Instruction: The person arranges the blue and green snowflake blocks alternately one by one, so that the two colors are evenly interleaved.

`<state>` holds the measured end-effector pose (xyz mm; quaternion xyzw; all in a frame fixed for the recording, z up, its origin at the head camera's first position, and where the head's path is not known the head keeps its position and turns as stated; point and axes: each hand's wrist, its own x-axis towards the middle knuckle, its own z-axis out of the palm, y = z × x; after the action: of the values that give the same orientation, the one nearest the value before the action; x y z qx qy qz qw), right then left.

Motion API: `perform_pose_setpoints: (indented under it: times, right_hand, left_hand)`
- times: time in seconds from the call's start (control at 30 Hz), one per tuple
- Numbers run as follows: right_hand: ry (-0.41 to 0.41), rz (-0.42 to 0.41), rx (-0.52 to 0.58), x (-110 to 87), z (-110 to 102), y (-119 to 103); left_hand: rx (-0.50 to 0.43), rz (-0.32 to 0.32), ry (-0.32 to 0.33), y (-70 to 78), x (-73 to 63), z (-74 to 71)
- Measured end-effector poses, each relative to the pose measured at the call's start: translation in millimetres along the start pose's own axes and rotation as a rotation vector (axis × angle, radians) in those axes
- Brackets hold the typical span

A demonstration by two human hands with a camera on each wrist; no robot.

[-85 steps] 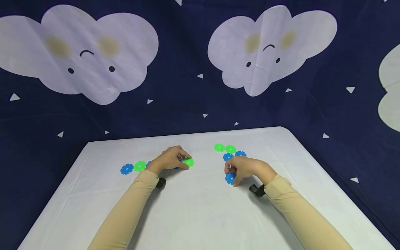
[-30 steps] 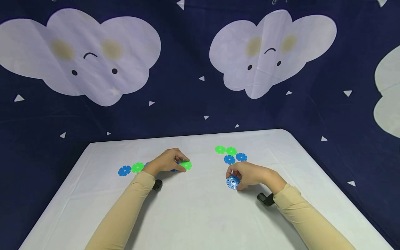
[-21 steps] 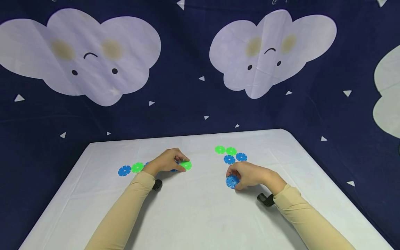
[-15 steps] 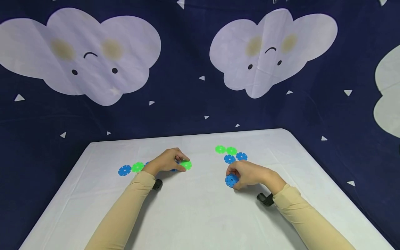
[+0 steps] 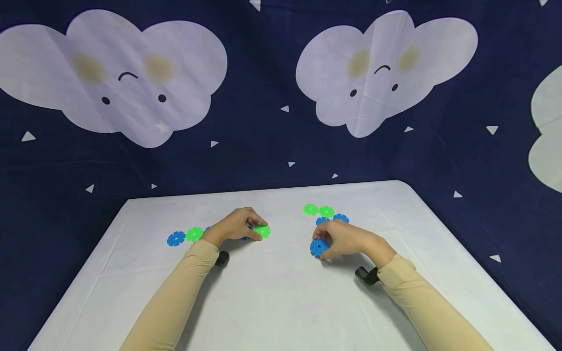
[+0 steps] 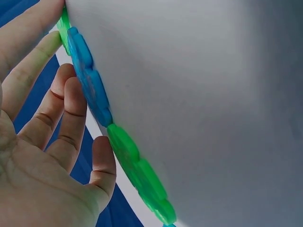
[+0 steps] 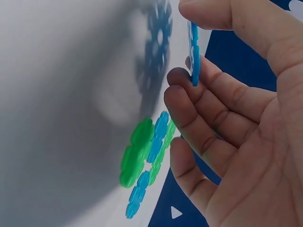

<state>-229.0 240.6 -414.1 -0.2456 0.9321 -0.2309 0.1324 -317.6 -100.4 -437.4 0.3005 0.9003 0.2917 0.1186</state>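
Note:
My left hand (image 5: 239,224) pinches the edges of a green notched building disc (image 5: 263,231) lying on the white table. That disc ends a row of alternating colours, with a blue disc (image 6: 90,78) and a green disc (image 6: 141,175) along the left fingers. The hand hides part of the row. My right hand (image 5: 347,238) holds a blue notched disc (image 5: 318,247) between thumb and fingers. In the right wrist view this blue disc (image 7: 194,54) is seen edge-on, raised off the table, its shadow beside it.
Beyond the right hand lie two green discs (image 5: 311,209) and two blue discs (image 5: 340,218); another green disc (image 7: 137,153) shows in the right wrist view. The row's far left has a blue disc (image 5: 176,238) and a green disc (image 5: 194,234). A dark cloud-patterned cloth (image 5: 259,97) hangs behind.
My right hand first has its blue disc low at the table, then lifts and tilts it. Lately it has shifted left and slightly away with the disc. My left hand stays almost still.

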Motion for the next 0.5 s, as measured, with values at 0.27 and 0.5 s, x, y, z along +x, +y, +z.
perform_pose_setpoints:
  times: [0.27,0.5]
  right_hand:
    - [0.016,-0.023,-0.016,13.8,-2.3,-6.7]
    - [0.023,-0.038,-0.009,28.9,-1.9,-12.3]
  left_hand:
    - [-0.011,-0.003,0.003,-0.7,0.6,0.7]
    - [-0.012,0.000,0.002,-0.5,0.2,0.6]
